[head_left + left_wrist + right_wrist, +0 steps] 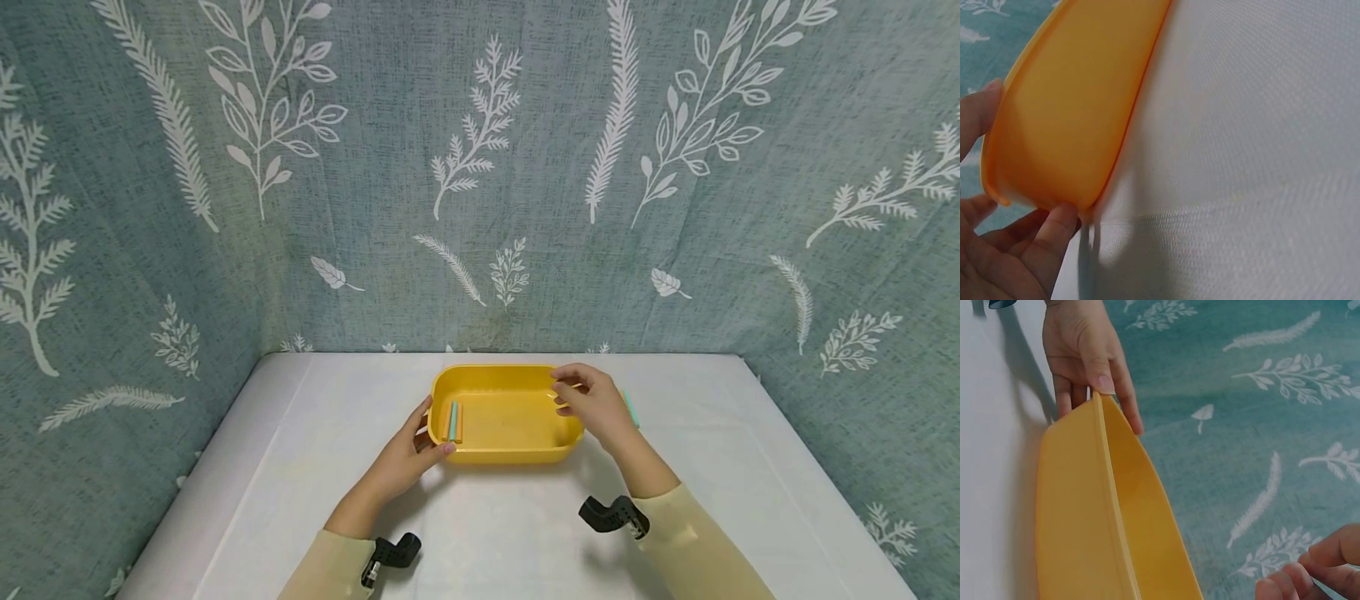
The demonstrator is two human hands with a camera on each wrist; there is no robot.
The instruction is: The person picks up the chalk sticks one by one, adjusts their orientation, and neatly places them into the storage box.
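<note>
A yellow oblong tray (510,456) with raised walls is tipped slightly towards me. My left hand (408,454) grips its left end, thumb on the near rim and fingers along the outer wall. Two orange sticks and a pale teal stick (453,421), chalk-like in shape, lie side by side inside at that end. Over the tray's right end, my right hand (592,404) hangs with loosely bent fingers, and nothing shows between them. The right wrist view has those fingers (1335,544) at the lower right, apart from the tray wall.
A green stick (632,408) lies on the white-covered table (300,475) just right of my right hand, partly hidden by it. Blue-green leaf-patterned cloth (480,275) stands behind the table and along both sides. Black camera mounts (611,514) sit at both wrists.
</note>
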